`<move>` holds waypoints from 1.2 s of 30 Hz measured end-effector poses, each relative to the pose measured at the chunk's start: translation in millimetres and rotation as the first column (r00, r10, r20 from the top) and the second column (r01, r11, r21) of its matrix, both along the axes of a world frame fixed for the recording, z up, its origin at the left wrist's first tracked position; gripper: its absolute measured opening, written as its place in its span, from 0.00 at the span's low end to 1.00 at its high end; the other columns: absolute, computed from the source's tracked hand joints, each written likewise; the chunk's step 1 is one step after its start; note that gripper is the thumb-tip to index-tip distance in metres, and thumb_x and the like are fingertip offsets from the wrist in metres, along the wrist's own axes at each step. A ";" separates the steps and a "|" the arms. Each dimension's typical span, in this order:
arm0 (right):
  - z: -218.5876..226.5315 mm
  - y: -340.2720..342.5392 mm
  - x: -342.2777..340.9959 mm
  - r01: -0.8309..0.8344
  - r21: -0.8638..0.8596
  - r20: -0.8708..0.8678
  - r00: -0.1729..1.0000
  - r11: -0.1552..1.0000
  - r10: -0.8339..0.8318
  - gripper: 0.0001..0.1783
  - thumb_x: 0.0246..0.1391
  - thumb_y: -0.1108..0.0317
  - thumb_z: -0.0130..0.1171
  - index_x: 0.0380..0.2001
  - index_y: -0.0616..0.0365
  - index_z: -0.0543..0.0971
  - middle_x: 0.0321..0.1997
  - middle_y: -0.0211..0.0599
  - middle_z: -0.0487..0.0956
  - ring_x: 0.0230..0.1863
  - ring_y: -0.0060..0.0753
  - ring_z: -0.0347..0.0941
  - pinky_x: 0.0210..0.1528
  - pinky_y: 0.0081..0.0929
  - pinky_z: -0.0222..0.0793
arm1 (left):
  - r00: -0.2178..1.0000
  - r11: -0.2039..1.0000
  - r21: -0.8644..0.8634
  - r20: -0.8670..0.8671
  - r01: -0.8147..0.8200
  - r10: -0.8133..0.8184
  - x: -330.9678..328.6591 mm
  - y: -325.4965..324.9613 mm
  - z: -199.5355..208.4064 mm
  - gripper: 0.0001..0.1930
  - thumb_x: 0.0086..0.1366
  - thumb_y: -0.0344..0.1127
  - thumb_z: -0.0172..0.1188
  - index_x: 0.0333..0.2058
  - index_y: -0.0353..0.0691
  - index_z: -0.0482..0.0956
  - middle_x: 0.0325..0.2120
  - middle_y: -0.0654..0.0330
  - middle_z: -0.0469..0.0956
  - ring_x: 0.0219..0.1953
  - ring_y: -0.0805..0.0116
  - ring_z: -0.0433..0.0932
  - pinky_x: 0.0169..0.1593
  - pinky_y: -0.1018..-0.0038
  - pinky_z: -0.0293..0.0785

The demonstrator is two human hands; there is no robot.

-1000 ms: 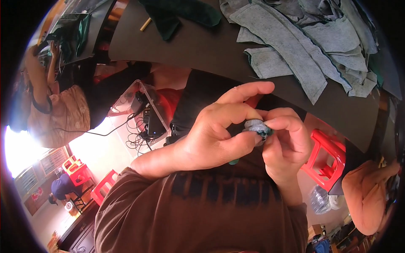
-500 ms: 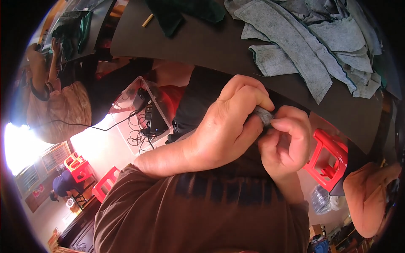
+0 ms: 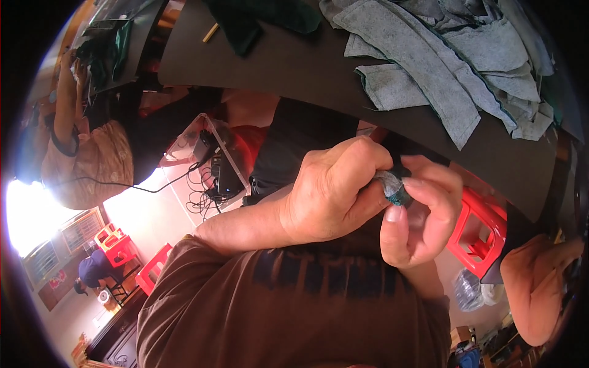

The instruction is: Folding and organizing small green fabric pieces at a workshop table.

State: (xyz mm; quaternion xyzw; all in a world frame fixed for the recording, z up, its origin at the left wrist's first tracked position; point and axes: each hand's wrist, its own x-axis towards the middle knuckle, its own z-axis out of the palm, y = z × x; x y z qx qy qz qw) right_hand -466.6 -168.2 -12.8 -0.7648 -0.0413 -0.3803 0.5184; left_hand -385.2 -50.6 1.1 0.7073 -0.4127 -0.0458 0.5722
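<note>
Between my two hands is a small piece of grey fabric (image 3: 390, 183) with a dark green edge, held up in front of my chest. My left hand (image 3: 336, 187) is closed, its thumb and curled fingers pinching one side of the piece. From the other side my right hand (image 3: 426, 211) grips it with bent fingers and thumb near the green edge. Most of the piece is hidden by my fingers. Beyond my hands, a heap of grey fabric strips (image 3: 411, 67) with green edging lies on the dark table (image 3: 294, 80).
Dark green cloth (image 3: 245, 27) and a short yellowish stick (image 3: 210, 32) lie on the table. Left of me stands a clear plastic box (image 3: 178, 184) with black cables. A red stool (image 3: 475, 230) is at right. Another person (image 3: 86, 159) works at left; someone's bare arm (image 3: 531, 288) shows at right.
Both hands have turned and dropped slightly, and my right fingers have opened out a little around the fabric. More of its green edge now shows. The person at left has moved an arm.
</note>
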 end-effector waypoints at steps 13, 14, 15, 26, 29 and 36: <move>0.6 -14.4 -3.8 -0.169 0.081 -0.208 0.961 0.982 0.183 0.17 0.41 0.78 0.57 0.39 0.63 0.74 0.38 0.44 0.74 0.35 0.37 0.72 0.38 0.26 0.68 | 0.538 0.940 -0.172 -0.783 0.295 -0.312 12.0 13.4 10.0 0.08 0.59 0.22 0.51 0.38 0.35 0.66 0.33 0.62 0.69 0.33 0.79 0.68 0.36 0.83 0.65; -1.2 -14.1 -4.5 -0.125 0.084 -0.191 0.972 0.989 0.139 0.17 0.41 0.79 0.57 0.38 0.63 0.74 0.38 0.44 0.74 0.35 0.37 0.73 0.37 0.26 0.68 | 0.539 0.940 -0.171 -0.783 0.294 -0.311 14.5 15.9 13.1 0.08 0.59 0.22 0.51 0.38 0.35 0.66 0.33 0.62 0.69 0.33 0.79 0.68 0.36 0.83 0.65; -3.1 -13.7 -5.1 -0.081 0.087 -0.176 0.980 0.993 0.095 0.16 0.40 0.79 0.57 0.38 0.63 0.74 0.37 0.44 0.75 0.34 0.37 0.73 0.37 0.26 0.68 | 0.561 0.930 -0.166 -0.758 0.328 -0.333 17.5 17.8 15.5 0.08 0.60 0.22 0.50 0.38 0.35 0.66 0.35 0.61 0.68 0.34 0.79 0.67 0.37 0.83 0.65; -8.0 -1.7 -1.8 -0.170 0.395 -0.058 0.976 0.903 0.210 0.12 0.49 0.75 0.56 0.38 0.65 0.69 0.42 0.49 0.70 0.41 0.33 0.68 0.46 0.24 0.64 | 0.969 0.995 0.008 0.227 0.098 -0.097 8.3 12.2 2.2 0.16 0.42 0.17 0.61 0.33 0.33 0.72 0.27 0.53 0.74 0.24 0.63 0.74 0.24 0.75 0.70; -9.8 2.3 -2.4 -0.167 0.466 -0.025 0.979 0.869 0.202 0.12 0.52 0.72 0.55 0.38 0.64 0.66 0.41 0.49 0.69 0.39 0.31 0.68 0.43 0.24 0.65 | 0.891 0.989 0.109 0.432 0.104 -0.141 2.1 14.9 1.9 0.15 0.44 0.22 0.58 0.35 0.30 0.71 0.26 0.56 0.70 0.21 0.65 0.73 0.20 0.75 0.71; -0.1 14.1 -3.2 -0.094 0.724 -0.065 0.977 0.683 0.204 0.17 0.52 0.63 0.56 0.37 0.61 0.63 0.38 0.45 0.69 0.36 0.26 0.66 0.41 0.20 0.62 | 0.904 0.923 -0.118 -0.193 0.365 -0.382 16.5 22.7 9.1 0.09 0.59 0.30 0.56 0.38 0.32 0.72 0.22 0.58 0.72 0.23 0.71 0.75 0.29 0.78 0.71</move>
